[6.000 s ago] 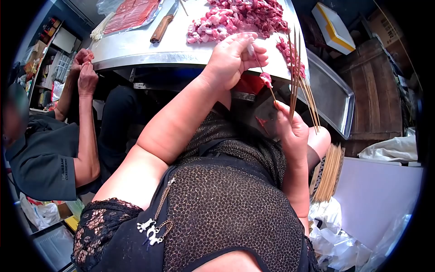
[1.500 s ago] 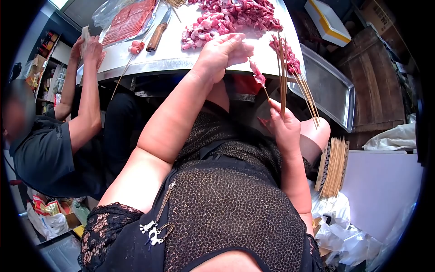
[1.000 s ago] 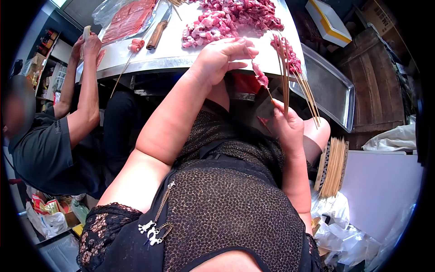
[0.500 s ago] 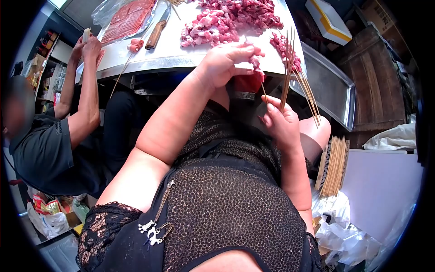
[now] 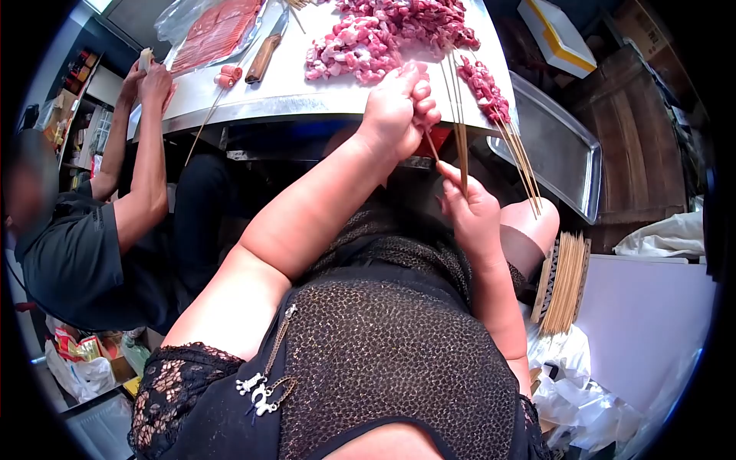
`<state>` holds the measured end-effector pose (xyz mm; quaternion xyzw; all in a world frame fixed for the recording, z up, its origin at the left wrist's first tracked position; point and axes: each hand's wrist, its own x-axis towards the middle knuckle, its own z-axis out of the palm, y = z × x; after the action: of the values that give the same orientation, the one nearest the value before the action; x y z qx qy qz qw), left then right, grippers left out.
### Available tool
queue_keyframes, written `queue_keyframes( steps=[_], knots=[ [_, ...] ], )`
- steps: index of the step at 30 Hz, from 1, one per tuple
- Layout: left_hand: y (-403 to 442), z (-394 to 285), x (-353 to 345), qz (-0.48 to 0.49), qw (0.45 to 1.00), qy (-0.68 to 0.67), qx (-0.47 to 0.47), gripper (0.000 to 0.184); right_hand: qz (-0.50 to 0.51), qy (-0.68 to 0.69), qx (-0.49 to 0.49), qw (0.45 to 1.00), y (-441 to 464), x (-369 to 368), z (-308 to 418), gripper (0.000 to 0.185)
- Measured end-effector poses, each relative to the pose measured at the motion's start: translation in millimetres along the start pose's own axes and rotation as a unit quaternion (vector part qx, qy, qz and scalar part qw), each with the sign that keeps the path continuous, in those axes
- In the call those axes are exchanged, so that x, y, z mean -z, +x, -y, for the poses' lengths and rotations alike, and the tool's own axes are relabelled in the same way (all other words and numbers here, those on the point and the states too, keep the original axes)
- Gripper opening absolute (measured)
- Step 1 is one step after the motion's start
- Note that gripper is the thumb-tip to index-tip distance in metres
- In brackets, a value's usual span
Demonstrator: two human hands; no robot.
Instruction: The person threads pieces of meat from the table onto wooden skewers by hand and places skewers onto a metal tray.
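newly curled left grip [image 5: 400, 110], around skewer [image 5: 432, 145]

There's 1 lg. meat pile [image 5: 395, 32], 1 knife [image 5: 268, 47] & 1 tray [image 5: 569, 146].

A wooden-handled knife [image 5: 266, 54] lies by the near edge of the worktop [image 5: 291, 90]; left of it, a clear bag [image 5: 175, 29] of reddish strips [image 5: 218, 32] sits toward the left edge. Off the right edge are a metal tray [image 5: 548, 146], a white-and-yellow box [image 5: 556, 34] and a wooden board [image 5: 636, 146]
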<state>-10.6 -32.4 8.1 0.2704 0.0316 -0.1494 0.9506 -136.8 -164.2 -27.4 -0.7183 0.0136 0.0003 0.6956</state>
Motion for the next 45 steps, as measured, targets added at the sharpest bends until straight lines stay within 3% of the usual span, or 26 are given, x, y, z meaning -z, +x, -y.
queue_keyframes(
  steps=[7, 9, 10, 13, 14, 15, 17, 18, 21, 25, 26, 27, 29, 30, 31, 34, 35, 38, 41, 45],
  knots=[
    [-7, 0, -6, 0.002, 0.992, 0.098, 0.078, 0.033, 0.033, 0.043, -0.015, 0.998, -1, -7, -4, 0.027],
    [-2, 2, -2, 0.062, 0.987, 0.094, 0.113, 0.051, 0.011, 0.067, -0.028, 0.997, -2, -6, -5, 0.027],
    [2, -3, 2, 0.136, 0.978, 0.065, 0.142, 0.085, -0.013, 0.091, -0.042, 0.995, -2, -4, -5, 0.027],
    [3, -6, 11, 0.102, 0.982, 0.121, 0.104, 0.092, -0.022, 0.096, -0.016, 0.995, 2, 14, -10, 0.028],
    [1, -8, 13, 0.109, 0.982, 0.099, 0.119, 0.076, -0.024, 0.095, -0.014, 0.995, 2, 14, -7, 0.028],
    [0, -6, 13, 0.11, 0.982, 0.099, 0.12, 0.076, -0.026, 0.095, -0.014, 0.995, 1, 13, -8, 0.028],
    [-2, 1, 12, 0.095, 0.971, 0.201, 0.085, 0.051, -0.025, 0.094, -0.016, 0.995, 0, 9, -12, 0.028],
    [-2, 5, 11, 0.053, 0.989, 0.116, 0.075, 0.031, -0.024, 0.078, -0.002, 0.997, 1, 7, -15, 0.028],
    [2, 2, 10, 0.033, 0.996, 0.078, 0.04, 0.024, -0.003, 0.027, 0.0, 1.0, -2, 5, -12, 0.029],
    [-5, 5, -2, 0.018, 0.998, 0.014, 0.065, 0.024, 0.008, 0.047, -0.021, 0.999, -5, -2, -5, 0.028],
    [-7, 7, -12, -0.043, 0.996, 0.041, 0.064, 0.026, 0.018, 0.073, -0.028, 0.997, -5, -4, -2, 0.028],
    [-8, 8, -13, -0.045, 0.996, 0.04, 0.065, 0.026, 0.019, 0.072, -0.03, 0.997, -5, -5, -3, 0.028],
    [-7, 8, -15, -0.042, 0.997, 0.049, 0.053, 0.025, 0.012, 0.097, -0.02, 0.995, -2, -7, -3, 0.027],
    [0, 11, 1, 0.02, 0.996, 0.057, 0.061, 0.033, 0.014, 0.105, -0.028, 0.994, -2, -6, -1, 0.027],
    [2, 9, 2, 0.023, 0.996, 0.055, 0.062, 0.033, 0.012, 0.103, -0.027, 0.994, -1, -5, 0, 0.027],
    [6, 2, 2, 0.17, 0.981, 0.059, 0.073, 0.086, -0.027, 0.136, 0.003, 0.99, 1, 2, -3, 0.028],
    [7, 2, 4, 0.144, 0.986, 0.024, 0.083, 0.087, -0.025, 0.133, -0.006, 0.991, 1, 8, -2, 0.028],
    [9, -2, 13, 0.16, 0.981, 0.053, 0.093, 0.08, -0.037, 0.106, -0.018, 0.993, 1, 13, 1, 0.028],
    [-7, 9, 5, 0.069, 0.981, 0.149, 0.099, 0.049, -0.045, 0.113, -0.015, 0.992, 3, 10, -6, 0.028],
    [-8, 25, 12, 0.151, 0.974, 0.087, 0.143, 0.028, -0.039, 0.079, -0.004, 0.996, 1, 0, -11, 0.028]
  ],
)
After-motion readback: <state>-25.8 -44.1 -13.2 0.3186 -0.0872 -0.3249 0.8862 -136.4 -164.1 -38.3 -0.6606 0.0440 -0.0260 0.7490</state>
